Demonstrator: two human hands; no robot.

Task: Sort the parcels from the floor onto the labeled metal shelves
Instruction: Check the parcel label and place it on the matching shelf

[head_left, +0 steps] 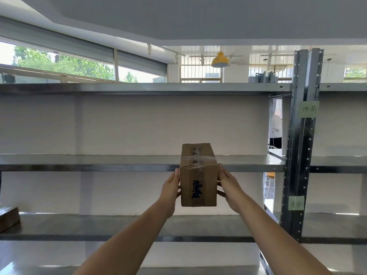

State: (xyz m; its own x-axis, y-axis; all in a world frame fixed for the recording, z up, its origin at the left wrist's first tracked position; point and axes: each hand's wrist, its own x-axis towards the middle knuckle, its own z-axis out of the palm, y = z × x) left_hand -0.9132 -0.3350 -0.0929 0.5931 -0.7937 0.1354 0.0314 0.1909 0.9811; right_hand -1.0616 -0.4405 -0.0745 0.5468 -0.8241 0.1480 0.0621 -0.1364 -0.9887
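Left hand (170, 187) and right hand (228, 184) clasp the carton (198, 175), perhaps on the shelf (99, 162), near the post (300, 155).

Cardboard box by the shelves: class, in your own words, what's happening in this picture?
A person holds a taped cardboard box between the left hand and right hand, raised in front of the middle metal shelf, not yet set down. Dark handwriting marks its front. Two green labels sit on the upright post at right. Another brown parcel lies far left on the lower shelf.
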